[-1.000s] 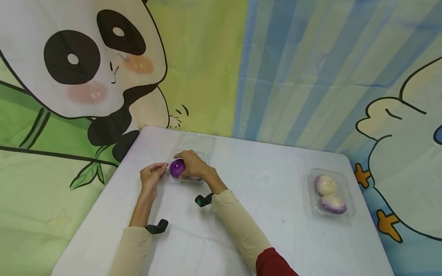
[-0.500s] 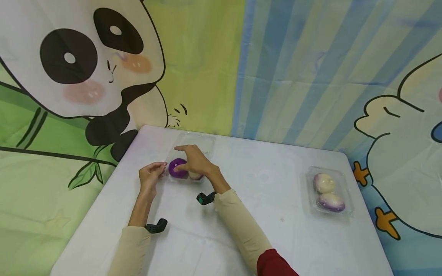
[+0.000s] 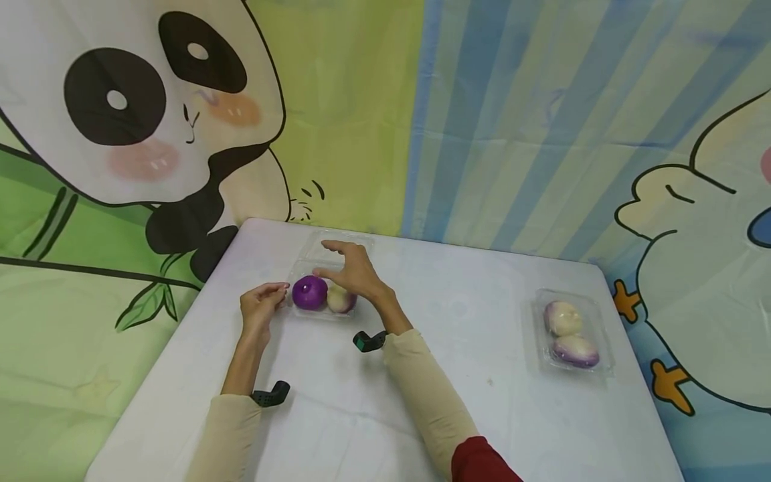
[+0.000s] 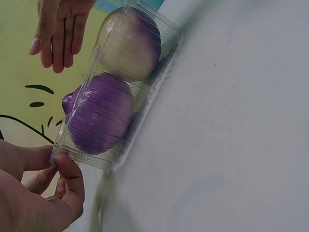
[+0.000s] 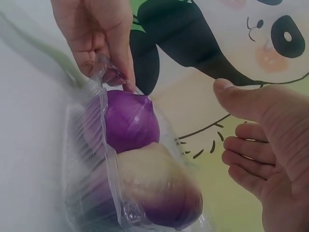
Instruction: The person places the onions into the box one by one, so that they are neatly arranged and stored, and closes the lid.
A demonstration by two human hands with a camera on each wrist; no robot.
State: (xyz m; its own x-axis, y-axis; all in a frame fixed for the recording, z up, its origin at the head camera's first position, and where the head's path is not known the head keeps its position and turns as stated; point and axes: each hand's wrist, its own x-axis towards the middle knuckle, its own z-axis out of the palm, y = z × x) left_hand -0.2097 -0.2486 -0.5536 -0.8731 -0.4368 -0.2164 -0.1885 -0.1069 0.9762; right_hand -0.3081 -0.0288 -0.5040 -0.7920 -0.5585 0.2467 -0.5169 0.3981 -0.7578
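A clear plastic clamshell box (image 3: 321,316) lies at the table's far left, its lid (image 3: 313,246) folded back. Side by side in it sit a shiny purple onion (image 3: 310,293) with a pointed tip and a cream-and-purple, turnip-like bulb (image 3: 340,299). At the box's left corner, my left hand (image 3: 259,309) pinches the rim between thumb and fingers, as the left wrist view (image 4: 46,186) shows. My right hand (image 3: 358,269) hovers over the box with thumb and fingers spread apart; nothing is in it. In the right wrist view the right fingers (image 5: 248,145) are away from both bulbs.
Another clear box (image 3: 602,335) at the table's right holds two cream-and-purple bulbs (image 3: 564,318). A white cloth covers the table (image 3: 446,375). Behind it hangs a printed backdrop (image 3: 343,120) with a panda and a bird.
My right hand has let go of the purple onion in the box, lifted away and moved right with spread fingers. The cream-and-purple bulb now shows more fully. My left hand stays at the corner.
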